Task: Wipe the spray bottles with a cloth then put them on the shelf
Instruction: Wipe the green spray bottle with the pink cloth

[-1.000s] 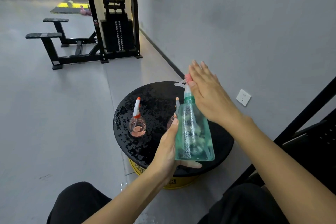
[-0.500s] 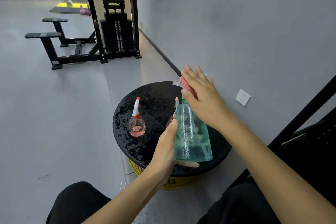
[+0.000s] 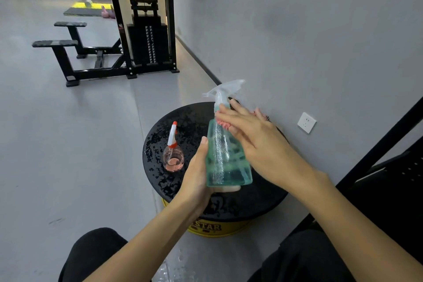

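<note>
My left hand (image 3: 196,174) grips a tall teal spray bottle (image 3: 225,160) with a clear trigger head, held upright above a round black wet table (image 3: 155,144). My right hand (image 3: 254,137) lies flat with straight fingers against the bottle's right side, pressing a pink cloth (image 3: 223,124) onto its shoulder. Only a small part of the cloth shows under the fingers. A small round pink spray bottle (image 3: 173,155) with a white and red nozzle stands on the table to the left.
The table sits on a yellow base (image 3: 206,228) close to a grey wall with a white socket (image 3: 306,122). A black frame (image 3: 389,135) slants at the right. A cable weight machine (image 3: 146,30) and benches stand further back on the grey floor.
My right hand with the cloth has slid down from the trigger head to the bottle's shoulder, uncovering the clear trigger. The other small bottle behind is now hidden by the teal one.
</note>
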A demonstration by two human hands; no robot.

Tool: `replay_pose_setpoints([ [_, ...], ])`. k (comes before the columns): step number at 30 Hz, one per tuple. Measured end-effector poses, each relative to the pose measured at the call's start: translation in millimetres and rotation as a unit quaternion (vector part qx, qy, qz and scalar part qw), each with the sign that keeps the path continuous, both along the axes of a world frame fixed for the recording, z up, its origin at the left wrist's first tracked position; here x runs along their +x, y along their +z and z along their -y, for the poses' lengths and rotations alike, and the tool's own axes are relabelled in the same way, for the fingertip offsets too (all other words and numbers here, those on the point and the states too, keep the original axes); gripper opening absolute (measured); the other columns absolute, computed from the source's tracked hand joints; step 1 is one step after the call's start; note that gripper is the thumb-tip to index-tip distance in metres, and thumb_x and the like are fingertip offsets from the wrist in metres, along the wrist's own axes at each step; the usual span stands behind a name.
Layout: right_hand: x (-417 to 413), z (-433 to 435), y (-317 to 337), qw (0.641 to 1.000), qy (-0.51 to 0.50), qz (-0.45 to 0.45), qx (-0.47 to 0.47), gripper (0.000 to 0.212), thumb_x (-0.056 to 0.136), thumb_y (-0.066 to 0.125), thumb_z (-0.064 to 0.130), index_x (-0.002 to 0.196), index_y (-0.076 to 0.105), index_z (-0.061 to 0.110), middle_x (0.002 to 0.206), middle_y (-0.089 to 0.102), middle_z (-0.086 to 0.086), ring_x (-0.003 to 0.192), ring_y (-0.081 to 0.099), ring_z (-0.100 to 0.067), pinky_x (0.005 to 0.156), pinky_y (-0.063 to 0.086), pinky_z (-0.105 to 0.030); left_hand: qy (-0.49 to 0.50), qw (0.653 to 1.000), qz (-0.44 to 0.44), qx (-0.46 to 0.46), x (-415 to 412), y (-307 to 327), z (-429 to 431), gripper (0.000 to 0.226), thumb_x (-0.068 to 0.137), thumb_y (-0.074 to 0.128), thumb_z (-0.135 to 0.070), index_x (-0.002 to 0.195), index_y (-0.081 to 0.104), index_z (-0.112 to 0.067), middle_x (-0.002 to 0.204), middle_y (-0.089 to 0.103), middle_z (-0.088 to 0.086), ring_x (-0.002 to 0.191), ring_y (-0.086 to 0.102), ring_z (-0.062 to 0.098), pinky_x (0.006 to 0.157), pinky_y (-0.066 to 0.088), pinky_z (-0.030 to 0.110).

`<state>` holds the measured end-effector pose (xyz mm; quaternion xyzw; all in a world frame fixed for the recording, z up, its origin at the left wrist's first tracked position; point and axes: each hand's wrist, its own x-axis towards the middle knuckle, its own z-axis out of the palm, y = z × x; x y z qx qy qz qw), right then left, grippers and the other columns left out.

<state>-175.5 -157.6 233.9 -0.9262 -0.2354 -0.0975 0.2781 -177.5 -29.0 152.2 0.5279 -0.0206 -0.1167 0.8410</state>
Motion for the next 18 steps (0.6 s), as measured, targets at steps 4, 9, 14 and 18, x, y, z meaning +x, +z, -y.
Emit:
replay_pose_setpoints([
  [4, -19, -4, -8, 0.999, 0.004, 0.006, -0.034, 0.045, 0.104, 0.036, 0.017, 0.148, 0.035, 0.029, 0.157, 0.023, 0.020, 0.146, 0.000, 0.006, 0.122, -0.006, -0.033, 0.005, 1.000, -0.007, -0.014, 7, 0, -3, 0.047, 0.099, 0.028, -0.055, 0.116, 0.065, -0.032, 0.109, 0.075, 0.001, 0.097, 0.073, 0.021, 0.076, 0.058, 0.052],
  [9, -28, -13, -24, 0.993, -0.029, 0.035, -0.111, 0.058, 0.098, 0.008, 0.041, 0.155, 0.006, 0.030, 0.161, -0.005, 0.018, 0.144, -0.023, 0.001, 0.119, -0.012, -0.039, 0.005, 1.000, -0.003, -0.020, 10, 2, -4, 0.046, 0.102, 0.028, -0.053, 0.110, 0.070, -0.038, 0.115, 0.073, -0.001, 0.103, 0.071, 0.016, 0.068, 0.059, 0.037],
  [14, -4, -9, -14, 0.995, -0.058, 0.026, -0.078, 0.057, 0.102, 0.015, 0.044, 0.154, -0.003, 0.029, 0.160, -0.014, 0.018, 0.143, -0.026, 0.001, 0.117, -0.019, -0.042, -0.005, 0.999, -0.017, -0.032, 7, 2, 2, 0.046, 0.101, 0.030, -0.054, 0.103, 0.073, -0.039, 0.108, 0.076, 0.000, 0.093, 0.073, 0.019, 0.076, 0.058, 0.049],
  [18, -12, -12, -19, 0.994, -0.061, 0.057, -0.075, 0.058, 0.104, 0.019, 0.040, 0.154, -0.006, 0.026, 0.160, -0.016, 0.016, 0.143, -0.024, 0.001, 0.117, -0.019, -0.037, -0.010, 0.999, -0.019, -0.046, 10, 8, 1, 0.049, 0.101, 0.029, -0.052, 0.096, 0.076, -0.039, 0.099, 0.077, -0.003, 0.088, 0.074, 0.015, 0.065, 0.058, 0.039],
])
